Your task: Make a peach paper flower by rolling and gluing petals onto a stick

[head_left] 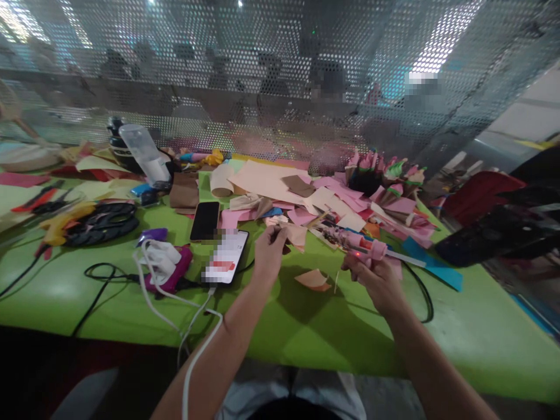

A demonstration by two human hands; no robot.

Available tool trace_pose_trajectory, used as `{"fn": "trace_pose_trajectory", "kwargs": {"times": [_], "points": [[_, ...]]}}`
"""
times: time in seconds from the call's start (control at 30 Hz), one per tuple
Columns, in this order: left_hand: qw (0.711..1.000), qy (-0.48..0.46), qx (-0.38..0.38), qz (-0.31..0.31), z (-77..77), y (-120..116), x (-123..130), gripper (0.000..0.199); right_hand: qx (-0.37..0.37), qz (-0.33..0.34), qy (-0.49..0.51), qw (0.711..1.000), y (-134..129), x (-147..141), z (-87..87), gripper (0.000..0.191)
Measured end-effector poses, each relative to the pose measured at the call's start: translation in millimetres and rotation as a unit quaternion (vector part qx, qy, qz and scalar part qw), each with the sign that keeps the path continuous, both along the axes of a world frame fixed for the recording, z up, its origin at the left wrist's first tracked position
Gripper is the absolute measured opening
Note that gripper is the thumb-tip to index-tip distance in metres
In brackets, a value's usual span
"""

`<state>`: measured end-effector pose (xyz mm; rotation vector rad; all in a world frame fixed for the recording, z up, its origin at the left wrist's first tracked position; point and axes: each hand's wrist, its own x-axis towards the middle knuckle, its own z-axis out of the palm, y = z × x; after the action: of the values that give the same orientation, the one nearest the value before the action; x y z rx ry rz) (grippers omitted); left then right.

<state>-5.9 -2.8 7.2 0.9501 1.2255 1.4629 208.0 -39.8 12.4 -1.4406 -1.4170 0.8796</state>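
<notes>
My left hand [269, 248] is closed in a pinch on a peach piece of paper [298, 235] above the green tabletop. The paper juts out to the right of my fingertips. Wrapped in my right hand [380, 283] is a pink glue gun [365, 245], its nozzle toward the left and a small red light lit on it. A pale glue stick [406, 258] sticks out of its rear. Between my hands a folded peach paper piece [313, 280] lies on the table. The two hands are apart.
Two phones, a dark one [205, 221] and a lit one [227, 256], lie left, near a purple power adapter [168, 271] with white cables. Paper sheets [266, 178] cover the back. Wrapped pink paper bundles [405, 175] stand back right. A perforated metal screen [262, 76] rises behind.
</notes>
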Motion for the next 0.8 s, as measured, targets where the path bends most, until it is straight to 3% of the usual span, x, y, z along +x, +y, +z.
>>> {"fn": "trace_pose_trajectory", "kwargs": {"times": [0.17, 0.33, 0.43, 0.6, 0.7, 0.8], "points": [[1.000, -0.004, -0.009, -0.004, 4.4, -0.4, 0.9, 0.022, 0.004, -0.008, 0.038, 0.999, -6.6, 29.7, 11.6, 0.050], [1.000, 0.005, 0.008, -0.011, 6.8, -0.7, 2.0, 0.023, -0.041, -0.060, -0.001, 0.997, -32.3, 77.3, 18.5, 0.055], [1.000, -0.001, 0.009, -0.009, 5.0, 1.0, 2.5, 0.025, -0.101, -0.091, -0.021, 0.990, -49.0, 100.3, 10.8, 0.058], [1.000, -0.012, -0.001, -0.019, 4.6, 3.2, 3.2, 0.029, -0.179, -0.064, -0.040, 0.981, -58.5, 118.2, -8.0, 0.063], [1.000, -0.015, -0.005, -0.024, 5.6, 2.7, 3.2, 0.028, -0.173, -0.079, -0.145, 0.971, -57.3, 121.7, -10.3, 0.060], [1.000, -0.008, -0.002, -0.025, 4.6, 2.2, 3.2, 0.026, -0.140, -0.132, -0.335, 0.922, -61.2, 122.3, -2.5, 0.053]]}}
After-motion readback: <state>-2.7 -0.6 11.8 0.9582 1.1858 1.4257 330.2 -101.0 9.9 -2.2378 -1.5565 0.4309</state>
